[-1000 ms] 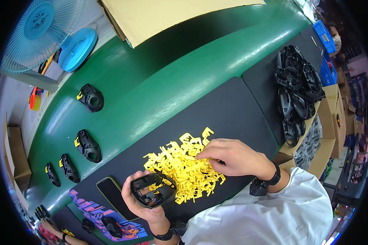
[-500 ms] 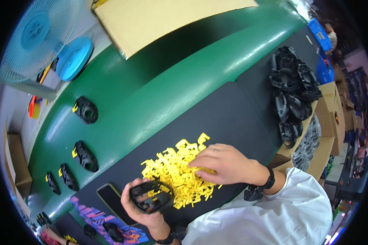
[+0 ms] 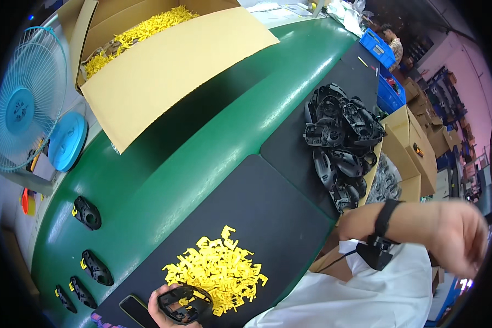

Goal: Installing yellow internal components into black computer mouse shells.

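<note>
- The left hand [image 3: 164,309] grips a black plastic shell [image 3: 179,303] low at the near edge of the tabletop [image 3: 279,218], right against the heap of small yellow clips [image 3: 218,270].
- The right hand [image 3: 462,238] is lifted off to the right, away from the tabletop, fingers loosely curled; I cannot tell whether it carries a clip.
- To do this step well, I would say the shell should be kept level with its open side up, so a clip can be pressed squarely into its seat and not sit skewed.
- Taking one clip cleanly from the edge of the heap looks wiser than digging in the middle, where the pieces tangle.
- A second ago the right hand lay on the yellow heap, fingers in among the clips; now it has swung well clear to the right.
- The left hand has kept the shell in much the same spot.
- The view has also tipped up, so an open cardboard box [image 3: 169,71] with more yellow clips in it now shows at the far side.
- A pile of black shells [image 3: 339,142] sits at the right end, and finished ones [image 3: 87,213] lie in a row on the green belt [image 3: 164,175].
- A blue fan [image 3: 22,104] stands to the left.
</note>
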`<state>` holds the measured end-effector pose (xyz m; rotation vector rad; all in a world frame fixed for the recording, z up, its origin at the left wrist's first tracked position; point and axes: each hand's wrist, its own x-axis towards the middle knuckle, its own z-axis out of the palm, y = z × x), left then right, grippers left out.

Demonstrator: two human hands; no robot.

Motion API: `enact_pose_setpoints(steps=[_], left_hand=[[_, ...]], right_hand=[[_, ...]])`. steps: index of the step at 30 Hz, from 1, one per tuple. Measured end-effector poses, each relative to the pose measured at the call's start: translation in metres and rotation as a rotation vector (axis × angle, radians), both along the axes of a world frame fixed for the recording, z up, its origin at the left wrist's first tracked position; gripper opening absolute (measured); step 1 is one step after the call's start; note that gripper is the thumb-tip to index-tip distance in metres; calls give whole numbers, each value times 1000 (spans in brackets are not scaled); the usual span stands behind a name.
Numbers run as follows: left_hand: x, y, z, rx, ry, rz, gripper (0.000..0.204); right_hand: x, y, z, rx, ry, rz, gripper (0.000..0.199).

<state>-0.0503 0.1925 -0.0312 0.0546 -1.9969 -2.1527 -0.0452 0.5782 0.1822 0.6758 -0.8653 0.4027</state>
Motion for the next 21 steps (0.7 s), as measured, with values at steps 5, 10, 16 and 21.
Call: enact_pose_setpoints(steps=[5,10,16,21], left_hand=[[3,-1,0,-26,48,-37,99],[7,2,1,8,-97,52,102],[8,11,12,-85,-106,135,97],[1,5,-5,-86,-82,53,97]], right_hand=[[-118,-1,-78,-588,-1542,-171,56],[-83,-23,-161,-337,-2086,60,44],[-64,-16,-132,-274,-2063,-76,35],[-30,3,-52,25,-2086,-324,41]])
